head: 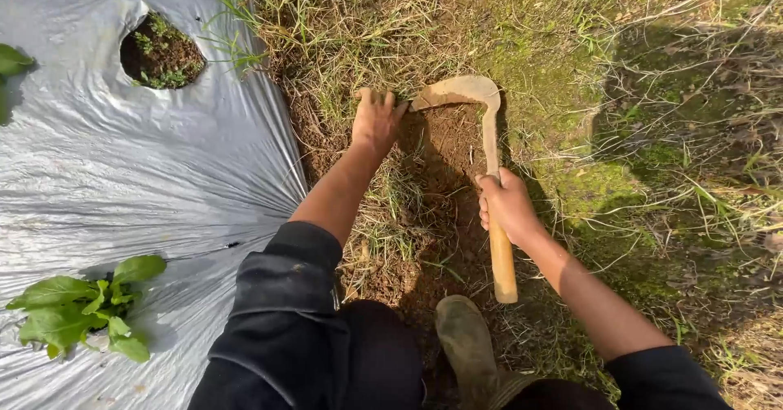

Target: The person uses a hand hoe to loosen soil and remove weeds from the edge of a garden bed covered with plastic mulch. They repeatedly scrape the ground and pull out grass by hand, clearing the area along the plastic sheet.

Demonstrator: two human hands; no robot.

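Sickle hoe (488, 145): stiff, blade-heavy, best taken mid-handle; right hand (507, 206) grip clamped there, left hand (377, 121) grip closed on grass (371, 92) beside blade.

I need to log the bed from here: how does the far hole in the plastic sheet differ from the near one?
The far hole gapes wide, showing dark soil with only tiny green sprouts. The near hole is filled by a leafy green plant whose broad leaves spread over the sheet and hide its soil. The far hole lies closer to the grass edge. Both are cut in the same silver plastic sheet.
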